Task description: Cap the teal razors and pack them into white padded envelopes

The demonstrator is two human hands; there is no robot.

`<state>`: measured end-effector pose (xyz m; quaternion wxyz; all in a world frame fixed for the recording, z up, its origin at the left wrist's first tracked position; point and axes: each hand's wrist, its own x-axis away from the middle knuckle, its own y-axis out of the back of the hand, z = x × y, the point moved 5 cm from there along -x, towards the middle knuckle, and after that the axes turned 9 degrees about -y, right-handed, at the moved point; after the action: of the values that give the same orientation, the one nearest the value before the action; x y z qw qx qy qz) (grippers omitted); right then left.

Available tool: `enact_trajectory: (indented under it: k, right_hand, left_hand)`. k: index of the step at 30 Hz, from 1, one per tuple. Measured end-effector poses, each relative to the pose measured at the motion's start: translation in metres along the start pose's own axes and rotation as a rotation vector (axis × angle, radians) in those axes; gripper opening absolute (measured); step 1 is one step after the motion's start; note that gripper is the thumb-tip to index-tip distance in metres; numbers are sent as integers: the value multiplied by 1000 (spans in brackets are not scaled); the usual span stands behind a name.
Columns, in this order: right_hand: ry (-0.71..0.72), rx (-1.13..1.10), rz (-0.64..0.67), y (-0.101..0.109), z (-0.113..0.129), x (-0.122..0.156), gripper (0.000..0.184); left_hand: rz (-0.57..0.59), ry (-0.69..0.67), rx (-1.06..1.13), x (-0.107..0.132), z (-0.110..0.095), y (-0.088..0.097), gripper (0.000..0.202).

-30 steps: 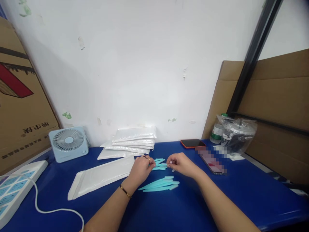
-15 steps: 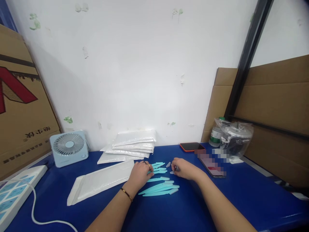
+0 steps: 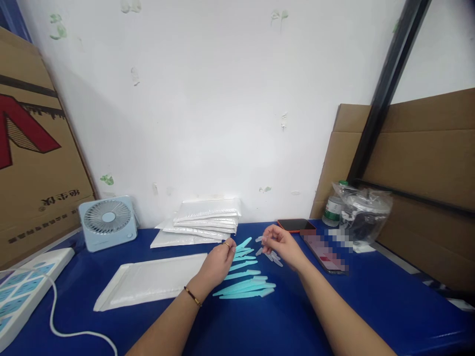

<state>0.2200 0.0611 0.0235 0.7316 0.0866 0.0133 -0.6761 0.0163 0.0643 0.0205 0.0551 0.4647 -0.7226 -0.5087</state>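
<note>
My left hand [image 3: 218, 261] is raised a little off the blue table [image 3: 260, 321], its fingers pinched on one teal plastic stick [image 3: 243, 243] that points up and right. My right hand [image 3: 279, 243] hovers close by, thumb and fingers pinched on a small clear cap [image 3: 260, 239]. A few clear caps [image 3: 273, 257] lie on the table under the right hand. Several more teal sticks [image 3: 247, 287] lie fanned on the table just in front of both hands. A gold bracelet is on my left wrist.
A white padded envelope [image 3: 148, 281] lies left of my hands; a stack of them [image 3: 202, 217] sits by the wall. A small blue fan [image 3: 107, 221], a power strip [image 3: 22, 291], two phones [image 3: 297, 225], a bottle and a plastic bag [image 3: 361, 210] stand around. Cardboard lines both sides.
Both hands rose from the table: the left lifted one teal stick, the right picked up a clear cap. The white envelope now lies flatter, shifted left.
</note>
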Motion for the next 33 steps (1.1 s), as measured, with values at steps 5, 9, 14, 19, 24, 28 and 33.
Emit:
enact_trajectory:
  k: [5,9,14,19,24,28,33]
  right_hand:
    - [-14,-20,12,-1,3,1,23]
    - [-43,1,-22,3,-1,-1,23]
    - [-47,15,28,-8,-1,1,23]
    - [-122,124,207,-19,1,7,27]
    - [-64,599,-48,21,2,3,20]
    - [-209,1027,-116,40,-16,1,5]
    - [-342,1135,-42,36,-33,3,5]
  left_hand:
    - [23,-20,-20,1,-2,-3,23]
    - [21,-37,-56,1,-2,-2,22]
    - [24,-56,-49,0,-6,-2,22]
    - [74,-65,-3,1,-14,-6,22]
    - [164,-27,-13,5,-14,-12,23]
    - [176,35,-116,5,-3,-13,18]
    - [215,80,-167,4,11,-19,9]
